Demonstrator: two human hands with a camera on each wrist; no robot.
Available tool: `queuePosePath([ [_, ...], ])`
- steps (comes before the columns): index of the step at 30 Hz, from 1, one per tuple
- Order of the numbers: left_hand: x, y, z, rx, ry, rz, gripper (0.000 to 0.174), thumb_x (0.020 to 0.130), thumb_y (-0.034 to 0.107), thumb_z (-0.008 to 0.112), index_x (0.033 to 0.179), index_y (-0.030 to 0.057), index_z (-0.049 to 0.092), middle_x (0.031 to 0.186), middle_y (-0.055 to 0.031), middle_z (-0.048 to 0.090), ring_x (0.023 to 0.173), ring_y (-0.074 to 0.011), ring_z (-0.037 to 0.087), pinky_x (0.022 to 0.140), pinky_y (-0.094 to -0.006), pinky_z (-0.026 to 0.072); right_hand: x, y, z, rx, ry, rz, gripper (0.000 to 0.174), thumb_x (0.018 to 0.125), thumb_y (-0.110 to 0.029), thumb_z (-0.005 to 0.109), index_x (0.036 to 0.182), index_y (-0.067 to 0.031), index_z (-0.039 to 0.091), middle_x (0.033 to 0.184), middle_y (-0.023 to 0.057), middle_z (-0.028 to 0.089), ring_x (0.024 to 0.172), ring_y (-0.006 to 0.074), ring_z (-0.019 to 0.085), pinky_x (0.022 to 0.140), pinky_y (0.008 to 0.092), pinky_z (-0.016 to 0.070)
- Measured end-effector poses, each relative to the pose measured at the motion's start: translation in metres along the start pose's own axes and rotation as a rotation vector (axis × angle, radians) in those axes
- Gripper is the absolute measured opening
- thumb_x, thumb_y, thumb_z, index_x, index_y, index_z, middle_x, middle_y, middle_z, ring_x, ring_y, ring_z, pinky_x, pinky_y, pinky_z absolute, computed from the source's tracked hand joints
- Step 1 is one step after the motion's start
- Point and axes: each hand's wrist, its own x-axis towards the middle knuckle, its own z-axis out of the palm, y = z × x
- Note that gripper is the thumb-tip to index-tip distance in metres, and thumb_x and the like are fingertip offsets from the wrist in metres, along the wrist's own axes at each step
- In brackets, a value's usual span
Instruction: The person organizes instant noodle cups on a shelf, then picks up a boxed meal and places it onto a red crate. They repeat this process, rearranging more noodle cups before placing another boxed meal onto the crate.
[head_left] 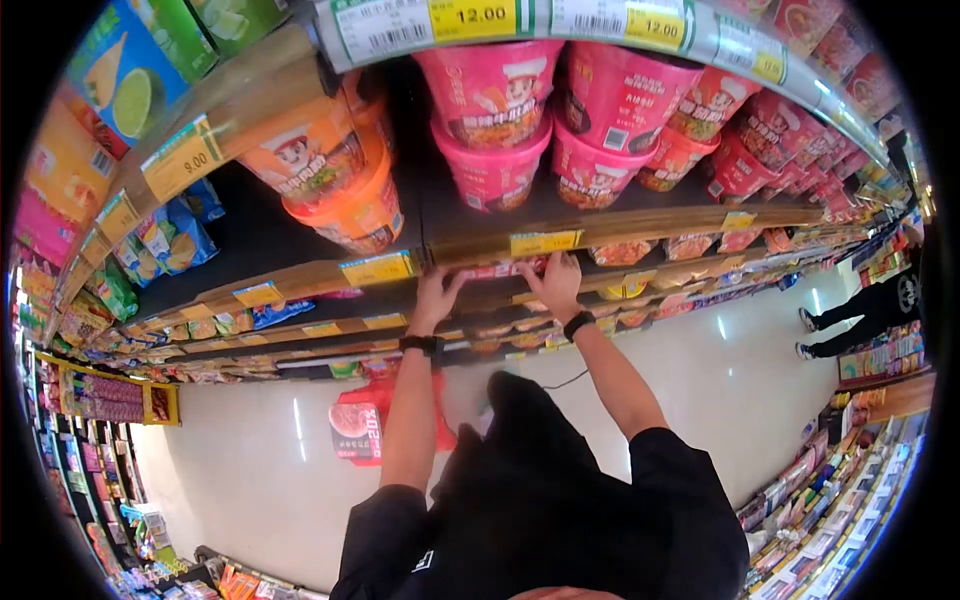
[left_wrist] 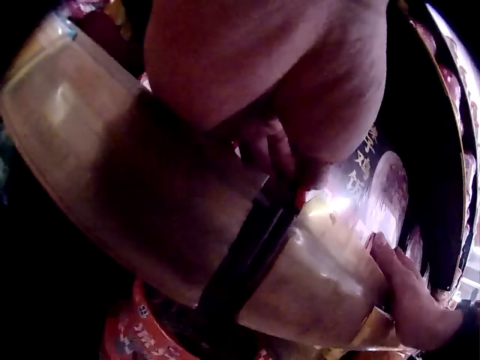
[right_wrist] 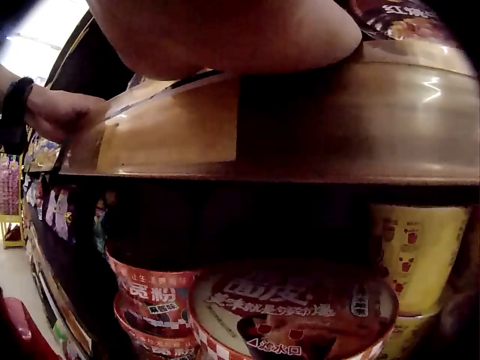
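Tags (head_left: 475,16) reading 12.00 stand above two hands (head_left: 436,302) at red packaging (head_left: 492,271).

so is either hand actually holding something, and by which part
It cannot be told: the left hand and right hand are near opposite ends of a red package, but any grip is unclear.

Shop interior, long shelves (head_left: 640,224) of stacked food tubs (head_left: 500,95), yellow price tags (head_left: 473,16)
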Motion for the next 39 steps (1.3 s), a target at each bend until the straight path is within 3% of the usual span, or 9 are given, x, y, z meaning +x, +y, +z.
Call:
queuePosePath([
  [1, 0.0, 0.008, -0.005, 0.118, -0.055, -0.022, 0.04, 0.092, 0.031, 0.062, 0.122, 0.0049, 0.057, 0.106, -0.0155, 0.065, 0.102, -0.0328, 0.059, 0.093, -0.0411, 0.0436, 0.001, 0.0, -0.001, -0.02, 0.011, -0.017, 0.061, 0.079, -0.052, 0.068, 0.098, 0.0034, 0.051, 0.081, 0.0202, 0.061, 0.077, 0.0375, 0.06, 0.074, 0.0437, 0.0444],
  [5, -0.003, 0.033, -0.01, 0.129, -0.004, 0.014, 0.041, 0.093, 0.035, 0.06, 0.12, 0.0048, 0.058, 0.113, -0.0154, 0.062, 0.108, -0.0366, 0.053, 0.096, -0.0423, 0.041, -0.002, 0.0, -0.003, -0.067, -0.026, 0.007, 0.063, 0.08, -0.051, 0.068, 0.101, 0.0048, 0.051, 0.084, 0.0212, 0.061, 0.079, 0.0376, 0.06, 0.076, 0.0439, 0.0439],
  [10, -0.003, 0.016, -0.006, 0.187, -0.016, 0.036, 0.043, 0.093, 0.037, 0.059, 0.122, 0.0048, 0.058, 0.119, -0.0168, 0.06, 0.115, -0.0369, 0.05, 0.1, -0.0437, 0.0377, -0.001, -0.001, -0.006, -0.037, -0.002, -0.024, 0.064, 0.082, -0.053, 0.066, 0.097, 0.0072, 0.05, 0.082, 0.022, 0.061, 0.078, 0.0387, 0.059, 0.076, 0.0444, 0.0437],
  [18, -0.003, 0.028, -0.005, 0.198, -0.02, -0.009, 0.055, 0.085, 0.045, 0.067, 0.125, 0.0088, 0.057, 0.128, -0.0156, 0.057, 0.122, -0.0361, 0.047, 0.104, -0.0437, 0.0356, 0.004, 0.002, -0.007, 0.043, -0.023, -0.031, 0.056, 0.081, -0.047, 0.069, 0.093, 0.0053, 0.051, 0.079, 0.0216, 0.06, 0.075, 0.0392, 0.06, 0.072, 0.0452, 0.046],
  [21, -0.001, 0.018, 0.0, 0.243, 0.103, 0.102, 0.047, 0.082, 0.046, 0.069, 0.111, 0.0101, 0.064, 0.108, -0.0162, 0.065, 0.103, -0.0367, 0.057, 0.092, -0.0433, 0.0428, -0.001, 0.0, -0.008, 0.022, -0.059, -0.018, 0.056, 0.081, -0.047, 0.068, 0.095, 0.0039, 0.051, 0.08, 0.0202, 0.061, 0.075, 0.0376, 0.061, 0.072, 0.0443, 0.0465],
  [24, -0.002, 0.02, -0.003, 0.212, -0.021, -0.022, 0.058, 0.084, 0.045, 0.068, 0.127, 0.0091, 0.055, 0.129, -0.0163, 0.056, 0.122, -0.0362, 0.047, 0.104, -0.0435, 0.0352, 0.001, 0.002, -0.01, -0.001, -0.065, -0.039, 0.056, 0.081, -0.047, 0.068, 0.097, 0.0035, 0.051, 0.082, 0.0194, 0.061, 0.076, 0.0367, 0.061, 0.073, 0.0438, 0.0467],
  [27, -0.002, 0.022, -0.003, 0.218, -0.016, -0.03, 0.058, 0.084, 0.046, 0.068, 0.127, 0.0093, 0.055, 0.129, -0.0165, 0.055, 0.121, -0.0368, 0.048, 0.104, -0.0438, 0.0352, 0.0, 0.002, -0.011, 0.002, -0.04, -0.067, 0.058, 0.08, -0.048, 0.069, 0.099, 0.004, 0.051, 0.083, 0.0195, 0.062, 0.076, 0.0367, 0.062, 0.073, 0.0438, 0.0467],
  [30, -0.003, 0.019, 0.001, 0.221, 0.124, 0.077, 0.05, 0.085, 0.046, 0.066, 0.113, 0.0045, 0.061, 0.109, -0.0185, 0.064, 0.103, -0.0375, 0.057, 0.094, -0.0439, 0.0421, 0.0, 0.001, -0.01, 0.006, -0.051, -0.05, 0.061, 0.079, -0.049, 0.069, 0.102, 0.0045, 0.052, 0.083, 0.0199, 0.063, 0.077, 0.0367, 0.062, 0.073, 0.0437, 0.0466],
  [39, -0.003, 0.014, 0.005, 0.242, 0.153, 0.11, 0.051, 0.085, 0.048, 0.064, 0.113, 0.0057, 0.062, 0.107, -0.0169, 0.065, 0.103, -0.0369, 0.058, 0.095, -0.0437, 0.0413, 0.004, 0.0, -0.011, 0.045, -0.033, -0.04, 0.06, 0.075, -0.049, 0.072, 0.1, 0.0025, 0.055, 0.084, 0.0197, 0.064, 0.078, 0.037, 0.062, 0.076, 0.0444, 0.0469],
])
